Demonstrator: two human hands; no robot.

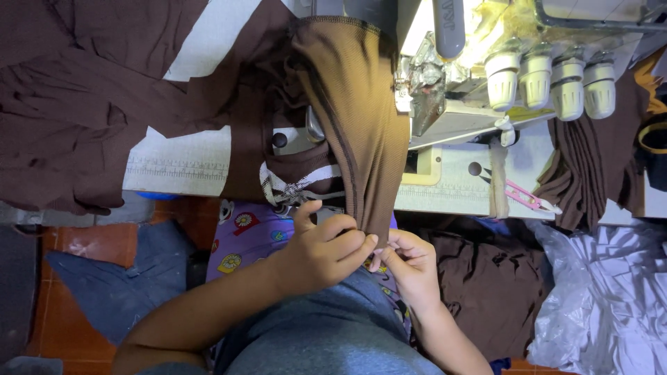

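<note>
Brown cloth spills across the white sewing table (180, 163), and that is our stage. We come straight to the hands: our left hand (326, 253) is curled tight, fingertips pinching the bottom edge of the ribbed brown fabric strip (361, 125), while our right hand (411, 267) closes on that same edge just beside it, at three o'clock. Both grip narrow, it seems to keep the end flat and lined up. From there the strip climbs toward twelve o'clock and loops over the arm of the sewing machine (458, 104), so it hangs taut between machine and fingers. Out at one o'clock we see four white thread cones (549, 80) in a row. Pink thread snips (524, 198) lie at three o'clock, close by. More brown pieces (76, 104) heap at ten o'clock, and a crumpled plastic bag (611, 292) sits at four.
</note>
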